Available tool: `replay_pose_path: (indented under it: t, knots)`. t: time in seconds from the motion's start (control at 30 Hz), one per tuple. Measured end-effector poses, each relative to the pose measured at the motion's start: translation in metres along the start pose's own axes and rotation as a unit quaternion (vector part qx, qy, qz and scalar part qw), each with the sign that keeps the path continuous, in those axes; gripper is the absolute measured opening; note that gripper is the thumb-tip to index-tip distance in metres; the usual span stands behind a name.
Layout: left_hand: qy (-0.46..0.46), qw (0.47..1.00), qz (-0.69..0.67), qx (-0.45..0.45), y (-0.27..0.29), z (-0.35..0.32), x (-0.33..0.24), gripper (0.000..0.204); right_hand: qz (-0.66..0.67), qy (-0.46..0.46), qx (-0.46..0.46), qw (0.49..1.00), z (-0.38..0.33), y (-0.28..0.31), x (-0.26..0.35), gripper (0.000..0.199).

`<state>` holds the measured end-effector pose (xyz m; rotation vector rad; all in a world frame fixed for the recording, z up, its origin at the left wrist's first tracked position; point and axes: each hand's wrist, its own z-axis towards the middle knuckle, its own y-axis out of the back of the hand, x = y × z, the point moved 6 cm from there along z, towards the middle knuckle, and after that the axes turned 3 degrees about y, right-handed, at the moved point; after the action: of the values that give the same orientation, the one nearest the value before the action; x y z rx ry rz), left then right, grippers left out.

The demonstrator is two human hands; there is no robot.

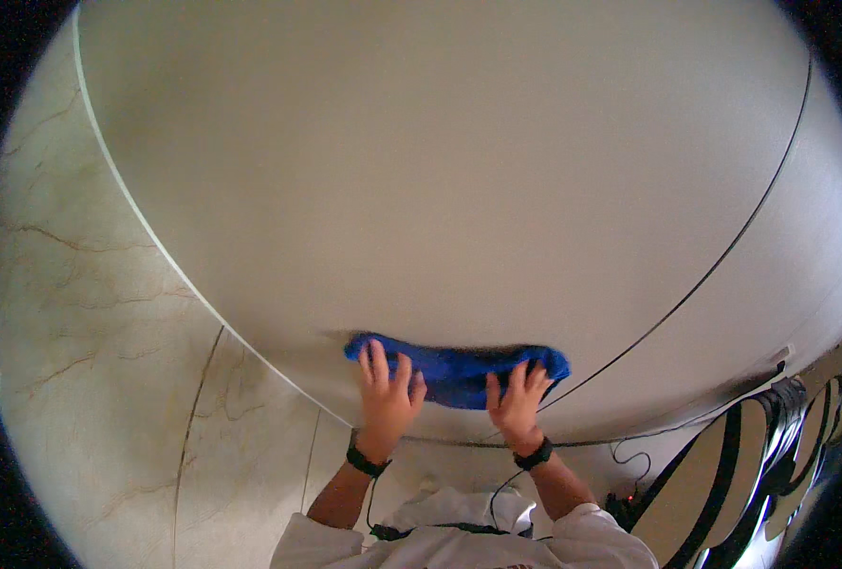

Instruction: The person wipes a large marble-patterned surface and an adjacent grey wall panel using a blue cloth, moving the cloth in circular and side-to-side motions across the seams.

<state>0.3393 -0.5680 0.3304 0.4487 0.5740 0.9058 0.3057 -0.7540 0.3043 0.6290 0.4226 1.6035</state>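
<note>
My left hand (386, 394) lies flat with fingers spread on the left part of a blue cloth (459, 370), and my right hand (518, 396) presses the same way on its right part, neither one gripping, both just laid on top. The cloth is bunched into a long strip against the pale white wall panel (440, 171) in front of me, above the panel's lower edge. To the left runs beige veined marble (89, 313), and at lower right stand dark-edged curved shapes (772, 446).

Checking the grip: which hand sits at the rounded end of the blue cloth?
The right hand; the blue cloth bulges round beside it, while it tapers at the left hand.
</note>
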Motion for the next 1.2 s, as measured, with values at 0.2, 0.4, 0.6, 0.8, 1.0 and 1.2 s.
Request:
replay_pose_path:
  t: [0.2, 0.4, 0.6, 0.8, 1.0, 1.2]
  knots:
    - [-0.124, 0.988, -0.052, 0.076, 0.002, 0.031, -0.021, 0.042, 0.061, 0.099, 0.093, 0.989, 0.032, -0.002, 0.051, 0.062]
    - [-0.020, 0.996, -0.018, -0.086, 0.025, 0.055, -0.004, 0.030, -0.013, 0.011, -0.076, 0.997, 0.063, 0.045, 0.014, 0.055]
    - [-0.043, 0.994, -0.044, 0.091, -0.033, -0.011, -0.013, 0.036, 0.032, 0.046, 0.158, 0.986, -0.007, -0.010, 0.021, 0.054]
    - [-0.104, 0.994, -0.035, -0.024, 0.003, 0.058, -0.041, 0.028, 0.019, 0.046, -0.017, 0.999, 0.057, 0.033, 0.015, 0.060]
    - [-0.047, 0.998, 0.013, -0.045, -0.024, 0.013, -0.028, 0.025, -0.001, -0.072, 0.014, 0.997, 0.008, 0.021, -0.039, 0.052]
    - [-0.172, 0.982, -0.011, 0.080, -0.062, 0.010, -0.109, 0.027, 0.087, 0.063, 0.133, 0.985, 0.005, 0.027, -0.041, 0.064]
